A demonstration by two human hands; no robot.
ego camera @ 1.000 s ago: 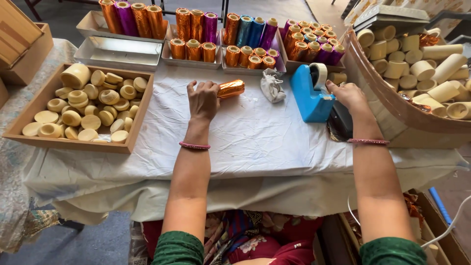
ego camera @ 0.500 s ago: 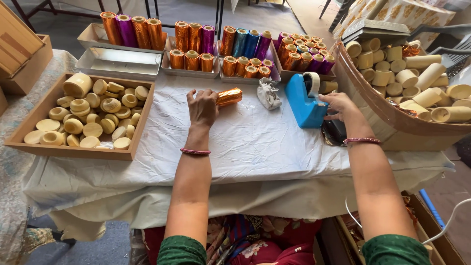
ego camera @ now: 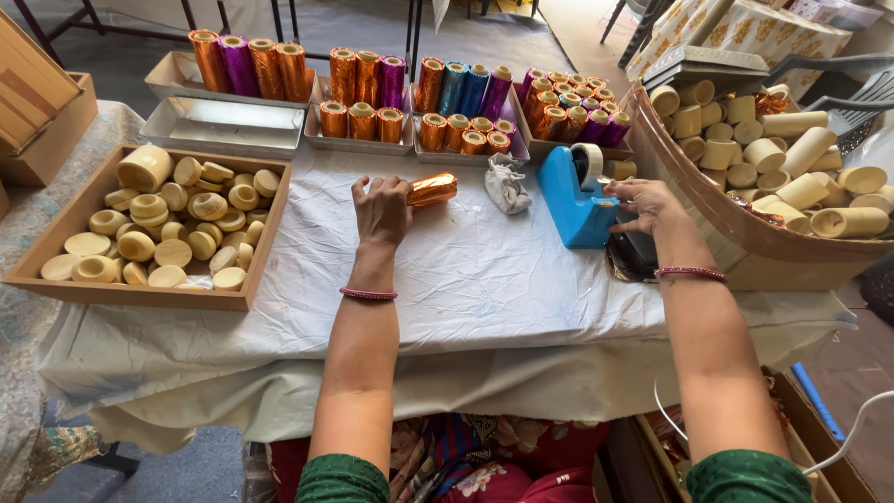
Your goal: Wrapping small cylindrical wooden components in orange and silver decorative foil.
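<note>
On the white cloth (ego camera: pixel 484 289) covering your work table, your left hand (ego camera: pixel 382 210) lies palm down with its fingers closed over one end of an orange foil-wrapped roll (ego camera: pixel 434 189); that end is hidden under your fingers, so only the far half shows. Your right hand (ego camera: pixel 645 207) rests against the blue tape dispenser (ego camera: pixel 575 200), fingers curled at its back edge; whether they pinch any tape cannot be made out. A dark object beneath your right wrist is too shadowed to identify. Between roll and dispenser sits a crumpled grey rag (ego camera: pixel 507 183). At left, a wooden tray (ego camera: pixel 140 296) holds pale discs and cylinders. Trays of coloured foil rolls (ego camera: pixel 372 88) line the far edge. The basket of plain tubes (ego camera: pixel 745 228) at right is cut off by the frame.
</note>
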